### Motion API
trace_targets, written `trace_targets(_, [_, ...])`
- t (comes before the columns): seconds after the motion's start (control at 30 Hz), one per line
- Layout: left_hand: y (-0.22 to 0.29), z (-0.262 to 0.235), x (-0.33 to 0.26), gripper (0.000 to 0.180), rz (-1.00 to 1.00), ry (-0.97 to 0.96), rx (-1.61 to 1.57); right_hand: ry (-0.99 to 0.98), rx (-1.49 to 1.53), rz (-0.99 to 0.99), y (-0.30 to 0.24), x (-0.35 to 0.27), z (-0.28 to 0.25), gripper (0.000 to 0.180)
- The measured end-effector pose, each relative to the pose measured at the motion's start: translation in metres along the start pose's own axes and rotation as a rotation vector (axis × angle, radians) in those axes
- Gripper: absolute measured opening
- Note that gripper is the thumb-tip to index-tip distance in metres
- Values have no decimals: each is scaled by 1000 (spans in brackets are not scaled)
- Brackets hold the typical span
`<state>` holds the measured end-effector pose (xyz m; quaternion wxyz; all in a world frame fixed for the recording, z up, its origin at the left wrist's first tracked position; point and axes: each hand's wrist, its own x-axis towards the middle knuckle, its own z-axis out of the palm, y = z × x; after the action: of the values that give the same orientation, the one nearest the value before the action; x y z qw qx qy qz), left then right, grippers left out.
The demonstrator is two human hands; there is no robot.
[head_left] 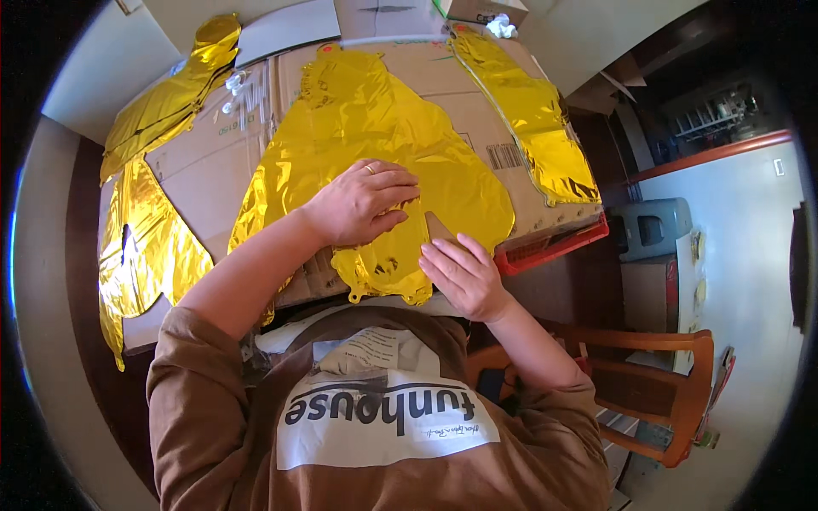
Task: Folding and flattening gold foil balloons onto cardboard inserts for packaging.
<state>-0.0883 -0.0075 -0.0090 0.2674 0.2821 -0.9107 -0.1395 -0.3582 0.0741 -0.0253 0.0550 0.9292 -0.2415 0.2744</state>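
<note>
A large flat gold foil balloon [375,111] lies uninflated on cardboard in front of me, its lower end with small tabs reaching toward my body. My left hand [362,200], with a ring on one finger, rests on the middle of the foil. Its fingers are slightly bent and the thumb stands apart. Beside the foil's lower right part, my right hand [464,277] has its fingers stretched out, the tips at the edge of a narrow gap where brown cardboard shows. Neither hand visibly grips anything, though the undersides of the fingers are hidden.
More flat gold foil balloons lie at the left [166,111] and far right [532,119] of the cardboard surface [204,153]. A grey board [290,32] and crumpled white tissue [503,26] sit at the back. At right are a red crate [554,245], a wooden chair [648,341] and a grey-blue stool [652,230].
</note>
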Motion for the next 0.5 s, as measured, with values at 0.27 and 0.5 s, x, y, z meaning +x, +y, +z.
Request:
trace_targets(0.27, [-1, 0, -1, 43, -22, -18, -15, -163, 277, 41, 10, 14, -22, 32])
trace_targets(0.5, [-2, -2, -2, 39, -34, -13, -66, -117, 539, 814, 112, 103, -20, 35])
